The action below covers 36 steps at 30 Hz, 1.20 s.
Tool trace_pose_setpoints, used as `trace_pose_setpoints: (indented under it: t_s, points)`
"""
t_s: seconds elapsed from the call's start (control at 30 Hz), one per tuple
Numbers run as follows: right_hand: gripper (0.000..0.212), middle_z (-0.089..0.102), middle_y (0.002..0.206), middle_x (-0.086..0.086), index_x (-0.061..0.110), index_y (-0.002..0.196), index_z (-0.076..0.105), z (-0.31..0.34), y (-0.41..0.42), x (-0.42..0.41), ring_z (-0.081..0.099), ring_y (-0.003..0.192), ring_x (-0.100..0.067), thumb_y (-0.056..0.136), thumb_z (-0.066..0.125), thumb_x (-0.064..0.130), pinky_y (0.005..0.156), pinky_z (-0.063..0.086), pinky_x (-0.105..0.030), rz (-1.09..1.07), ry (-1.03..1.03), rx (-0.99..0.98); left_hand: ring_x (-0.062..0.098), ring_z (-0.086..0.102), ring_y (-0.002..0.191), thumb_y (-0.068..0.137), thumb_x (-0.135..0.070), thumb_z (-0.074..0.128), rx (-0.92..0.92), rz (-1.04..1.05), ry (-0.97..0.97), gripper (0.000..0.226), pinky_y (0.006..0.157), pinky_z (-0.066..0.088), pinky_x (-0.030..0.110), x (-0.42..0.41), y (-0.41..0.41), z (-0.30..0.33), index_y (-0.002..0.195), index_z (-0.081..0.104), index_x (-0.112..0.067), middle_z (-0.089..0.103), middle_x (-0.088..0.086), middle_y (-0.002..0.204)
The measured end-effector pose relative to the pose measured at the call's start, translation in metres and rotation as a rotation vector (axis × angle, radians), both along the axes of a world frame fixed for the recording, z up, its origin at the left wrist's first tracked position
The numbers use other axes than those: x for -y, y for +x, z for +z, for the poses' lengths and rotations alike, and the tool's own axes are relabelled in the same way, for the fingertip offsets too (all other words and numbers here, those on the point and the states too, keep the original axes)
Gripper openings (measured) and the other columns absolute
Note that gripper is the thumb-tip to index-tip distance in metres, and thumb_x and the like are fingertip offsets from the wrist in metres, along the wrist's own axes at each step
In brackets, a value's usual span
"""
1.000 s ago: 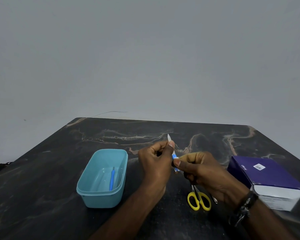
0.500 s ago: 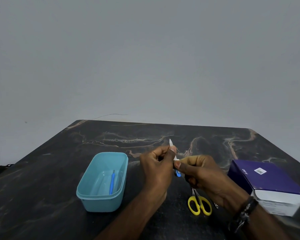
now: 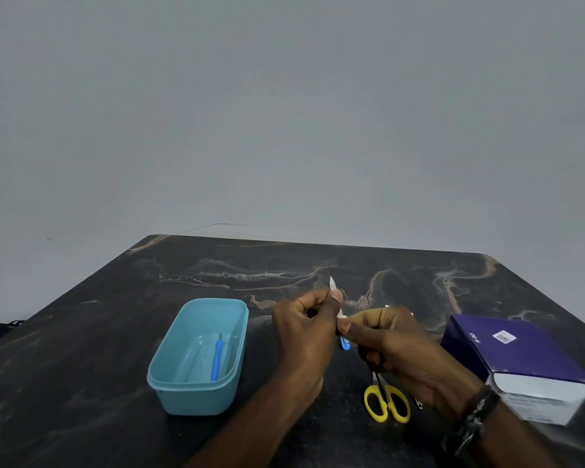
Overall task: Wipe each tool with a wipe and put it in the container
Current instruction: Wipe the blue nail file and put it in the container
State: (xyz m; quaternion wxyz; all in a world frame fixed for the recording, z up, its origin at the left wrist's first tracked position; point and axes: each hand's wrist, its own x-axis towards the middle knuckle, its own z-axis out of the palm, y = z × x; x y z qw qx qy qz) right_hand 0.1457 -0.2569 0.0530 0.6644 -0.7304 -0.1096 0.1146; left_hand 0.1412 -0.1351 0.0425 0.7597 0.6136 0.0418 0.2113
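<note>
Blade tool (image 3: 332, 286) pinched between left hand (image 3: 306, 332), right hand (image 3: 390, 346), tip upward

It looks like a plain room in a home or a small office — I cannot tell which. A bare grey wall (image 3: 284, 113) stands at 12 o'clock behind a dark marble-pattern table (image 3: 81, 349). On it are only small things: a teal plastic container (image 3: 196, 393) at 10 o'clock, yellow scissors (image 3: 387, 405) and a purple box (image 3: 520, 363) at 3 o'clock — nothing like workshop or kitchen equipment.
</note>
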Motion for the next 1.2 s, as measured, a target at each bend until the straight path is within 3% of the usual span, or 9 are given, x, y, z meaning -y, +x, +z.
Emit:
trace_pose_setpoints:
  t_s: [0.17,0.37,0.47,0.6,0.73,0.8,0.9,1.1,1.2]
  points:
    - [0.036,0.059,0.059,-0.010,-0.006,0.078,0.072,-0.0018,-0.0002,0.0023,0.033,0.044,-0.010,0.071,0.075,0.029,0.041,0.025,-0.020,0.056,-0.080,-0.024,0.000,0.062,0.054,0.084,-0.010,0.071,-0.012,0.026,-0.026,0.017,0.051,0.050,0.016,-0.0025,0.0021,0.0017,0.072,0.073,-0.021,0.070,-0.007,0.059]
    - [0.021,0.057,0.049,-0.001,0.008,0.066,0.074,0.0009,0.0002,-0.0004,0.034,0.044,-0.010,0.083,0.068,0.018,0.041,0.024,-0.019,-0.065,0.030,0.032,0.005,0.067,0.059,0.085,-0.013,0.071,0.004,-0.021,0.026,0.008,0.053,0.050,0.016,0.0018,0.0018,-0.0051,0.087,0.076,-0.008,0.073,0.001,0.066]
    - [0.019,0.058,0.051,-0.002,0.006,0.069,0.075,0.0013,0.0002,-0.0005,0.034,0.043,-0.010,0.081,0.069,0.020,0.039,0.024,-0.019,-0.029,0.037,0.007,0.006,0.067,0.058,0.085,-0.011,0.071,0.009,-0.008,-0.006,0.005,0.052,0.051,0.016,0.0008,0.0023,-0.0021,0.083,0.076,-0.011,0.072,-0.002,0.063]
    - [0.023,0.062,0.054,-0.002,-0.002,0.075,0.072,0.0019,-0.0025,0.0010,0.035,0.040,-0.007,0.081,0.069,0.020,0.038,0.027,-0.016,0.077,-0.048,-0.039,0.000,0.062,0.053,0.084,-0.010,0.071,0.011,0.042,-0.038,0.021,0.050,0.050,0.014,-0.0029,0.0042,0.0015,0.069,0.070,-0.026,0.070,-0.008,0.059]
    - [0.033,0.054,0.052,-0.007,-0.010,0.078,0.070,0.0016,-0.0011,0.0032,0.034,0.040,-0.008,0.074,0.073,0.023,0.038,0.027,-0.017,0.053,-0.052,-0.037,0.009,0.067,0.062,0.084,-0.011,0.071,0.011,0.023,-0.004,0.016,0.057,0.056,0.023,0.0005,0.0015,-0.0024,0.071,0.073,-0.021,0.073,0.001,0.065]
    - [0.024,0.054,0.054,-0.009,-0.001,0.070,0.073,0.0014,0.0004,0.0025,0.034,0.041,-0.009,0.073,0.073,0.022,0.038,0.025,-0.018,-0.013,0.002,-0.013,0.014,0.067,0.061,0.085,-0.011,0.071,0.021,0.003,0.025,0.015,0.057,0.055,0.028,0.0027,0.0012,-0.0047,0.072,0.075,-0.019,0.072,0.005,0.064]
    - [0.018,0.057,0.050,-0.003,0.007,0.065,0.074,0.0013,0.0011,-0.0002,0.034,0.041,-0.009,0.075,0.071,0.022,0.037,0.025,-0.017,-0.034,0.040,0.004,0.014,0.066,0.059,0.085,-0.011,0.070,0.018,-0.002,0.031,0.017,0.055,0.053,0.026,0.0029,0.0008,-0.0045,0.071,0.074,-0.019,0.071,0.005,0.062]
    - [0.028,0.056,0.047,0.001,-0.006,0.075,0.068,0.0019,-0.0019,0.0021,0.033,0.038,-0.006,0.077,0.070,0.022,0.037,0.025,-0.016,0.115,-0.043,-0.039,0.006,0.066,0.060,0.085,-0.011,0.070,0.004,0.042,-0.036,0.015,0.055,0.053,0.017,-0.0024,0.0013,0.0010,0.075,0.072,-0.023,0.071,-0.004,0.064]
    - [0.028,0.054,0.045,-0.002,-0.006,0.074,0.071,0.0026,-0.0007,0.0033,0.032,0.037,-0.006,0.072,0.072,0.022,0.035,0.025,-0.016,0.076,-0.022,-0.042,0.011,0.068,0.063,0.085,-0.012,0.071,0.005,0.028,-0.007,0.014,0.059,0.057,0.023,0.0004,-0.0007,-0.0001,0.074,0.074,-0.020,0.073,0.002,0.067]
